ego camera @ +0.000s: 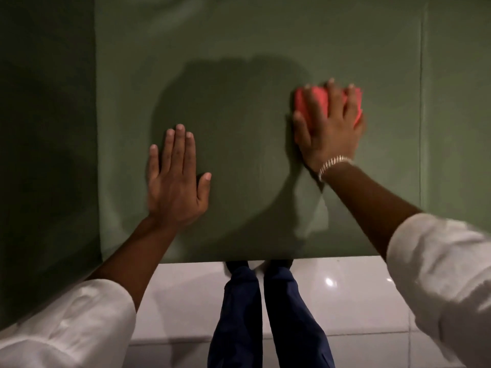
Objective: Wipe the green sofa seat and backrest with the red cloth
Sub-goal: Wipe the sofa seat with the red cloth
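The green sofa seat fills most of the view below me. My right hand lies flat on the folded red cloth, pressing it onto the right half of the seat; the fingers cover most of the cloth. My left hand rests palm down on the seat's left half, fingers spread, holding nothing. The backrest is not clearly distinguishable at the top of the frame.
A darker green armrest runs along the left. A seam separates a second cushion on the right. White glossy floor tiles lie in front of the seat, where my legs in dark blue trousers stand.
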`<state>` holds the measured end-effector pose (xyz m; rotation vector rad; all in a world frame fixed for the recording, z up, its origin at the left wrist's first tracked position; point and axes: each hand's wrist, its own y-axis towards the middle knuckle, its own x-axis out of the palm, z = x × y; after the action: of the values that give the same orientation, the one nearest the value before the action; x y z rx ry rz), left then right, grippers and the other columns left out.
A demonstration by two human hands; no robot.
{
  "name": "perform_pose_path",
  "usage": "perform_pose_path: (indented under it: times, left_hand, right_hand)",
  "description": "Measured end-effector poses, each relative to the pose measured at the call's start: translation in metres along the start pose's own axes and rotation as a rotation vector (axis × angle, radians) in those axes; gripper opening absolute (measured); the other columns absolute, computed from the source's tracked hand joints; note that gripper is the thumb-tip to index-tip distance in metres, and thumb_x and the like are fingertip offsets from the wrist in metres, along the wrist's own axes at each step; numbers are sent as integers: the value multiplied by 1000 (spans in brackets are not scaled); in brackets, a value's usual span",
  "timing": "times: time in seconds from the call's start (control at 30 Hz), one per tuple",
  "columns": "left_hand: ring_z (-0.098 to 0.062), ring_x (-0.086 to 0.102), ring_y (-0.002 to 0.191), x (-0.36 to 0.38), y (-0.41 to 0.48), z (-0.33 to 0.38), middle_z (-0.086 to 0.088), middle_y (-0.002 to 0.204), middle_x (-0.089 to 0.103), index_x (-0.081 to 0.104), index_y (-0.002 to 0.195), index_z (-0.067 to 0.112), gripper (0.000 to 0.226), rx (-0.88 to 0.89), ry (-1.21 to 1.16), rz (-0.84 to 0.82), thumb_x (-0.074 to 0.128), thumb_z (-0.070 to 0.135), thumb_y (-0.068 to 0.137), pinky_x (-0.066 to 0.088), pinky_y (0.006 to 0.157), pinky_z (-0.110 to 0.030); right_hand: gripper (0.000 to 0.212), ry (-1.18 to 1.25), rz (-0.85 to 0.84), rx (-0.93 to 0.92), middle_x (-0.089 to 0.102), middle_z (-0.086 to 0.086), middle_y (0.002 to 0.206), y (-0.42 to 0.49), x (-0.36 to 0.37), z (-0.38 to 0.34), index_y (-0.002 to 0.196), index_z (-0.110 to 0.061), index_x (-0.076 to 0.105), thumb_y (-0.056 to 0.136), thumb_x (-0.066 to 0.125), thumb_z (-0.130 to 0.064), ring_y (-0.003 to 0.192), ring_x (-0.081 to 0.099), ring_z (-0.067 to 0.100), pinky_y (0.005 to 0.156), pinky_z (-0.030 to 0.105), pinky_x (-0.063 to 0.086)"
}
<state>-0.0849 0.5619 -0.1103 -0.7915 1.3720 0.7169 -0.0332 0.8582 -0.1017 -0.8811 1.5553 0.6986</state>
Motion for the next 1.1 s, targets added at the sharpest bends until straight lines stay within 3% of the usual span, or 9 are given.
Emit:
perform_pose_path:
  times: [0.1,0.23,0.3,0.43,0.57,0.7,0.83,0.93,1.1]
  left_hand:
    - [-26,7,156,2,7,-9,-15,167,11,12,157,6,74,12,-9,12,26,47,97,11,125,-52]
    - [-27,7,156,-1,8,-22,-16,167,10,13,157,5,74,-37,-28,-5,32,42,96,10,125,-53]
    - [-29,8,156,-3,6,-22,-17,167,11,14,156,4,75,-87,-26,-9,35,40,94,11,124,-55]
    - [-31,9,156,-2,6,-17,-18,167,11,14,156,4,75,-146,-5,-13,34,41,94,10,124,-56]
    - [-30,9,156,2,6,-20,-17,167,12,14,156,4,75,-144,-1,-3,33,42,94,9,124,-55]
    - [-32,10,155,-2,5,-19,-18,166,12,15,156,3,72,-129,-12,-5,30,41,97,10,124,-55]
    - [-33,11,155,-10,7,-15,-18,166,13,17,155,2,72,-189,-78,-64,33,32,91,10,123,-58]
    - [-36,10,155,-15,13,9,-21,166,13,18,155,0,72,-239,-77,-99,31,33,92,10,123,-60]
    - [-37,10,154,-12,32,92,-23,165,13,16,154,-2,79,-113,-63,-136,24,52,98,9,123,-60]
  right_hand:
    - [59,33,-29,-23,29,8,163,42,3,-40,149,-42,32,95,27,-65,151,16,43,113,69,22]
    - [57,19,-66,-604,34,11,162,-54,14,-71,150,-36,37,97,36,-58,151,22,42,113,67,25]
    - [54,23,-108,-728,36,7,161,-116,11,-52,148,-37,40,97,42,-56,152,22,36,114,66,24]
    - [54,-43,-145,-329,33,5,162,-70,2,-13,147,-41,37,96,33,-59,151,17,35,111,69,28]
    - [58,48,-104,6,23,7,165,50,0,-56,150,-43,26,96,29,-62,152,11,43,113,72,20]
    - [62,-9,-160,-405,26,10,164,13,9,-100,151,-38,30,94,33,-63,152,15,43,114,73,18]
    - [54,-26,-147,-795,40,5,159,-97,6,-45,145,-36,45,95,41,-58,151,26,38,115,66,23]
    - [50,-61,-186,-731,41,4,159,-110,-2,26,142,-38,47,95,44,-55,150,29,36,113,67,25]
    - [50,-128,-241,-279,38,7,159,-81,-34,143,142,-42,43,96,34,-60,147,28,40,112,67,27]
